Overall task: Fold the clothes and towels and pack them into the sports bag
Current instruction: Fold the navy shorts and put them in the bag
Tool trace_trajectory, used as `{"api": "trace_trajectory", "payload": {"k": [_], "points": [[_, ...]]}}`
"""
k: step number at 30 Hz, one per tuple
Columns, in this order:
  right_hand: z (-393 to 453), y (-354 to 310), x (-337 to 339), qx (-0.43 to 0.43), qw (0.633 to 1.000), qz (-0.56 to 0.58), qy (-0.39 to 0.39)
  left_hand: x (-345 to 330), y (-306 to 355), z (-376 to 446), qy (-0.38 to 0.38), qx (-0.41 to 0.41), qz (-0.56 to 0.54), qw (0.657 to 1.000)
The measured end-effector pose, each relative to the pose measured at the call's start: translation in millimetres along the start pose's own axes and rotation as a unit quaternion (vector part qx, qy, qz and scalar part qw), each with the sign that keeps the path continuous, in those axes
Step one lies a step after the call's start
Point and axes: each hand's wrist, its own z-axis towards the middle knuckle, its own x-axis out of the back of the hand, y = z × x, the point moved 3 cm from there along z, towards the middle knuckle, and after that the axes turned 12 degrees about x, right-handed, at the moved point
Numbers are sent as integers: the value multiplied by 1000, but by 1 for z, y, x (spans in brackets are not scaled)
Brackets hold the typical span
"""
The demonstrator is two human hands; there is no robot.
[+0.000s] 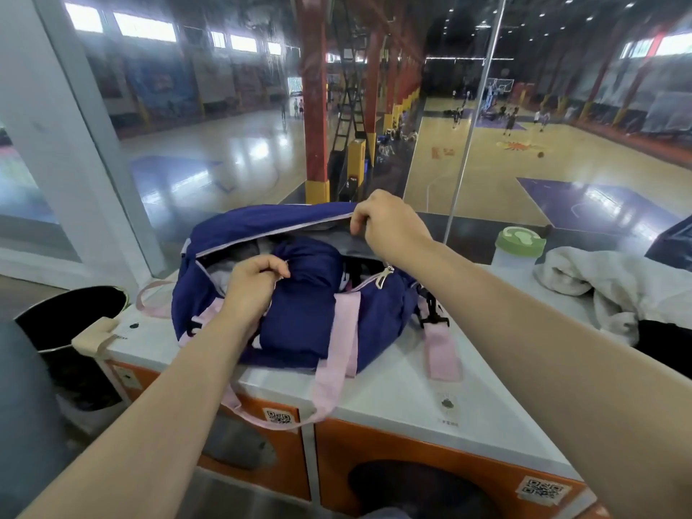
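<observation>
A navy sports bag [299, 312] with pink straps lies on a white counter [404, 391], its top zip open. My right hand [389, 226] pinches the far edge of the opening and holds it up. At the near edge of the opening, my left hand [254, 282] grips the navy fabric. Grey and dark cloth shows inside the bag. A crumpled white towel [606, 290] lies on the counter at the right, apart from the bag.
A clear bottle with a green lid [518, 245] stands behind the towel. A black bin [71, 316] sits left of the counter. Orange locker fronts [412, 466] face me below. A glass wall lies beyond, with a basketball court behind it. Dark fabric [670, 241] lies at the far right.
</observation>
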Motion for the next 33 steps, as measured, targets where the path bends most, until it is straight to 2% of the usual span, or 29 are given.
{"api": "trace_trajectory", "payload": {"k": [2, 4, 7, 9, 11, 15, 19, 22, 28, 32, 33], "points": [[0, -3, 4, 23, 999, -39, -9, -6, 7, 9, 18, 14, -75, 997], [1, -8, 6, 58, 994, -87, -18, -19, 9, 15, 28, 18, -101, 994], [-1, -10, 0, 90, 981, -154, -72, -41, -6, 18, 12, 35, -18, 999], [-5, -5, -11, 104, 958, -237, -121, -50, -19, 22, -14, 47, 39, 998], [-9, 6, -27, 84, 937, -299, -161, -54, -21, 25, -29, 33, 73, 996], [-10, 18, -60, -2, 943, -264, -200, -61, -17, 26, -75, -40, 168, 982], [-14, 26, -66, 3, 963, -224, -151, -59, -21, 20, -104, -81, 289, 948], [-12, 26, -55, 8, 970, -211, -121, -58, -20, 21, -113, -106, 318, 935], [4, 15, -31, 35, 978, -179, -96, -79, 3, 23, -101, -136, 258, 951], [11, 19, -20, 29, 983, -159, -85, -98, 14, 35, -109, -84, 139, 981], [10, 21, -19, 34, 984, -151, -83, -102, 9, 37, -106, -77, 146, 981]]}}
